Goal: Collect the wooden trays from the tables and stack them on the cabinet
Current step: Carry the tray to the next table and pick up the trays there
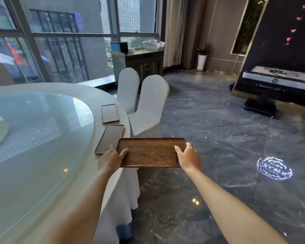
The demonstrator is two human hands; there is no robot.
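I hold a brown wooden tray [151, 152] level in the air just off the edge of the round table [99, 95]. My left hand [113, 156] grips its left end and my right hand [187, 156] grips its right end, thumbs on top. Two more dark wooden trays lie flat on the table rim: the nearer tray [110, 138] right beside my left hand, the farther tray [110, 113] behind it. A dark wooden cabinet [144, 62] stands far back by the window.
A glass turntable [33, 134] covers the table's middle. Two white-covered chairs [148, 106] stand at the table's right side. White boxes and a blue box sit on the cabinet. A mahjong table [278, 80] and a potted plant [202, 57] stand at right on the marble floor.
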